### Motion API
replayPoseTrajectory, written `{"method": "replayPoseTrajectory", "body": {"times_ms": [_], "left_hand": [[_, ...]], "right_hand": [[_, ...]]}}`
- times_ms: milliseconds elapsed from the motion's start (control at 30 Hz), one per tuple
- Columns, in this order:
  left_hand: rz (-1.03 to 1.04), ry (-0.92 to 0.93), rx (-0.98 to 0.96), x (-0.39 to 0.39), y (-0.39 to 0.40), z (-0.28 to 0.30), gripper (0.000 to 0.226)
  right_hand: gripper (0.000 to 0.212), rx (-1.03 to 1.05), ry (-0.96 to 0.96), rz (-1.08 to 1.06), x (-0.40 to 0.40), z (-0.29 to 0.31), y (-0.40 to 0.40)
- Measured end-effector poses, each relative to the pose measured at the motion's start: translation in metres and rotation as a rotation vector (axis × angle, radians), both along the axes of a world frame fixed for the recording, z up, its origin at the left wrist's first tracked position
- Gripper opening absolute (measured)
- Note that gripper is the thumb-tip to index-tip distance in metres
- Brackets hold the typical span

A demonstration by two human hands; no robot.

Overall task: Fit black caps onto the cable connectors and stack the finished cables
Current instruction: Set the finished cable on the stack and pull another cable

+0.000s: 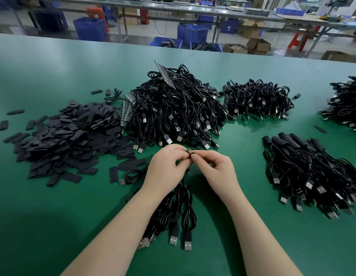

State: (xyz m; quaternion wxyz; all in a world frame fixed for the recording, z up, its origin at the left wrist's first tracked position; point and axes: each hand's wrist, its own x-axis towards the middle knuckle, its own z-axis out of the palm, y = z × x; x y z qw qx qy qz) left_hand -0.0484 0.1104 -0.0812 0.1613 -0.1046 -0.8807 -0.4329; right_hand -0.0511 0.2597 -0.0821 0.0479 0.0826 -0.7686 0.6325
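My left hand (167,167) grips a bunch of black USB cables (178,212) whose small green connector boards (188,150) stick out above its fingers. Their plugs hang down between my forearms. My right hand (215,166) pinches a black cap (193,155) right against those boards; the two hands touch. A flat heap of loose black caps (69,136) lies at the left. Behind my hands rises a big pile of uncapped cables (177,110). At the right lies a stack of capped cables (308,172).
More cable piles sit at the back right (258,100) and at the far right edge (346,100). One loose cable (131,176) and stray caps lie left of my left hand. The green table (53,226) runs back to benches and blue crates.
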Motion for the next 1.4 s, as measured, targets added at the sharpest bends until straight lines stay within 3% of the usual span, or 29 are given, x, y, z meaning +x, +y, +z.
{"method": "replayPoseTrajectory", "body": {"times_ms": [533,700,800,967,1400], "left_hand": [[-0.109,-0.019,-0.03,-0.0022,-0.0006,-0.0042,0.014],[-0.126,-0.002,-0.026,-0.0028,-0.0001,-0.0045,0.016],[-0.09,-0.03,0.001,-0.0024,-0.0002,-0.0055,0.008],[0.006,-0.059,0.089,-0.0018,-0.0007,-0.0057,0.016],[-0.019,-0.05,0.028,-0.0045,-0.0022,-0.0082,0.01]], "right_hand": [[0.023,-0.056,-0.034,-0.014,-0.0012,-0.0005,0.0058],[0.015,-0.085,-0.031,-0.049,-0.0017,-0.0014,0.0052],[0.015,-0.106,-0.044,-0.04,-0.0017,-0.0009,0.0055],[0.012,-0.143,-0.083,-0.038,0.0006,-0.0003,0.0037],[0.015,-0.089,-0.055,-0.066,-0.0007,-0.0029,-0.0001]]}}
